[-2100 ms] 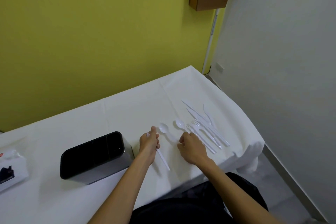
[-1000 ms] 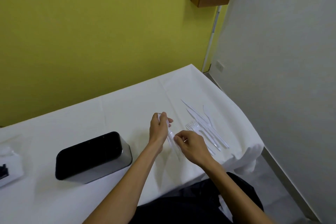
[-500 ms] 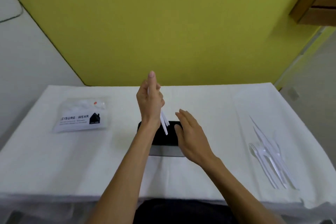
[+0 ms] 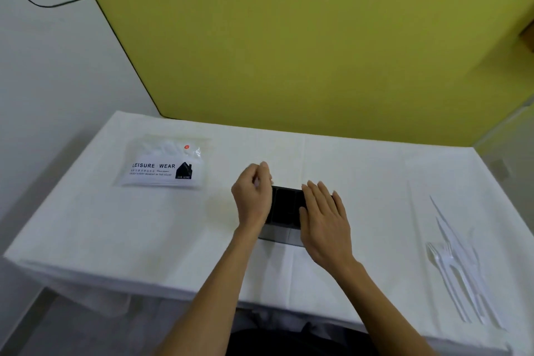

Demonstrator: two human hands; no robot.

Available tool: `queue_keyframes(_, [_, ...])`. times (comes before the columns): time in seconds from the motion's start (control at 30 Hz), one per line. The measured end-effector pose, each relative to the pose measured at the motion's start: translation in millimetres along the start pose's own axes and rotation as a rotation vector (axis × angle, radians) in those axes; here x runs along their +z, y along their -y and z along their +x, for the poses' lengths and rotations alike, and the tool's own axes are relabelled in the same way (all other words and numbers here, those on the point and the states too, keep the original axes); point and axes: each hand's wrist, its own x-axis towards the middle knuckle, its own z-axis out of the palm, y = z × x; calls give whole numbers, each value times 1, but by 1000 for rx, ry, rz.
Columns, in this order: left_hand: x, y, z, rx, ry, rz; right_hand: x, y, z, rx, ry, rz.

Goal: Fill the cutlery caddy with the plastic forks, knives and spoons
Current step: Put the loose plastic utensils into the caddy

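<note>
The black cutlery caddy (image 4: 284, 211) with metal sides stands mid-table, its dark compartments showing between my hands. My left hand (image 4: 252, 196) hovers over its left end with the fingers curled shut; a pale sliver of the plastic spoons (image 4: 256, 181) shows between the fingertips, the rest hidden. My right hand (image 4: 322, 218) lies flat over the caddy's right end, fingers spread, holding nothing. White plastic forks (image 4: 440, 257) and knives (image 4: 449, 230) lie in a loose row at the table's right side.
A clear plastic bag (image 4: 161, 166) printed "LEISURE WEAR" lies at the back left of the white tablecloth (image 4: 115, 225). The yellow wall runs right behind the table. The near table edge is in front of my body.
My left hand has dropped from above the caddy down to its left end, and the spoon handles no longer stick out below it. My right hand has moved onto the caddy's right end.
</note>
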Motion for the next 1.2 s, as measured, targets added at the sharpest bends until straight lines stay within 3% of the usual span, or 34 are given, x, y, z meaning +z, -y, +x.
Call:
queue_keyframes(0.1, [-3,11,-5,197,74,196,1,0,1,1,-8,15])
queue_keyframes(0.23, [6,1,-13,394,18,407,0,-2,1,-4,2,126])
queue_keyframes(0.33, [33,-22,-33,514,45,381,-10,-22,-11,98,-44,293])
queue_keyframes(0.5, [90,-39,-87,604,355,228,-19,-86,-57,352,-75,316])
queue_keyframes(0.67, [138,-26,-141,385,783,163,-27,-158,-123,744,29,118])
queue_keyframes(0.8, [168,-8,-171,122,992,219,-29,-189,-159,923,74,16])
queue_keyframes(0.93, [180,9,-182,-36,1091,328,-27,-189,-160,1043,-66,228])
queue_keyframes(1.2, [199,8,-183,-322,1089,345,-30,-192,-155,969,64,20])
